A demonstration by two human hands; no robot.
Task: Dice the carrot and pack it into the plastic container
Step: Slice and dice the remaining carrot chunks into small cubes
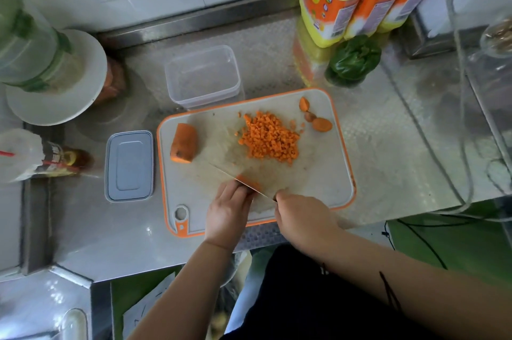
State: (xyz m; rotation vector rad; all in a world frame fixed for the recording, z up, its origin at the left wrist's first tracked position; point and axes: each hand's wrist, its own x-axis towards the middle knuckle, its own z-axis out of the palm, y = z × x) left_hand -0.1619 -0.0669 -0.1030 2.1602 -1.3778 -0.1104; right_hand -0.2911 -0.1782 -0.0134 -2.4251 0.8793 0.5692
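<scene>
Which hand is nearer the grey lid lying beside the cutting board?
Left. The left hand holds a carrot piece on the board, right of the lid. The right hand, gripping the knife, is farther right.

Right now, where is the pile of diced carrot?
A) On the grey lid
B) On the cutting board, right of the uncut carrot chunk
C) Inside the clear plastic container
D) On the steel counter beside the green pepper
B: the diced carrot lies heaped on the cutting board, right of the carrot chunk, while the plastic container behind the board holds none.
</scene>
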